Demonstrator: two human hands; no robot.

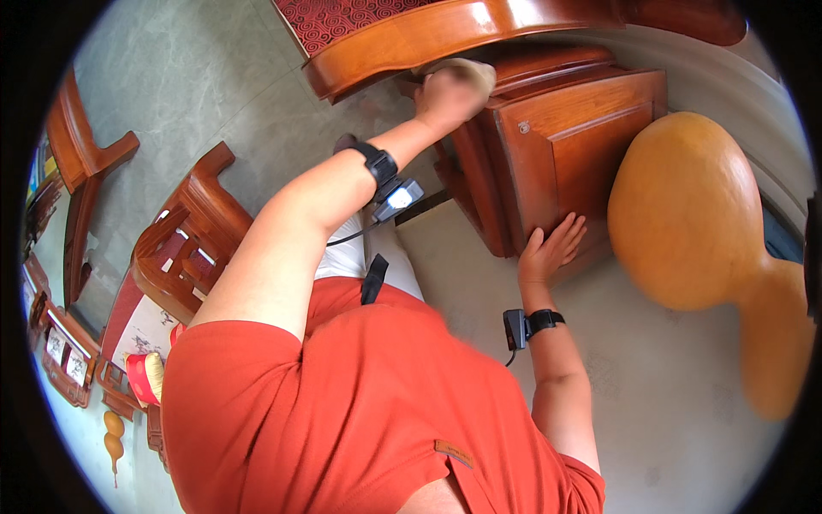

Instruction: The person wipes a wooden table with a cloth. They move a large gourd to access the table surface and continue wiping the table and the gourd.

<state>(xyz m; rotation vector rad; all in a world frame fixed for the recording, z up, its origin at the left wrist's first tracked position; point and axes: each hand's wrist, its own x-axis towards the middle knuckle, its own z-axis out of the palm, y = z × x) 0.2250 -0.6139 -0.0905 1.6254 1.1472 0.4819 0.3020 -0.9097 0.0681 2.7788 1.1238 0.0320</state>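
My left hand (449, 96), blurred, grips a beige cloth (486, 76) at the upper edge of a reddish-brown wooden cabinet (578, 154). Above that hand runs the curved wooden edge (411, 45) of a piece of furniture, close to the knuckles. My right hand (552, 249) lies flat against the lower part of the cabinet's panelled face, fingers spread, holding nothing. A large orange-tan bottle gourd (687, 212) is just right of the cabinet; what supports it cannot be told.
Carved wooden chairs (186, 238) stand on the grey tiled floor (173, 77) at left. A red patterned cushion (347, 19) tops the furniture above. A pale wall (642, 385) lies at right. A smaller gourd (113, 440) hangs far left. Both wrists wear strapped devices (398, 199) with cables.
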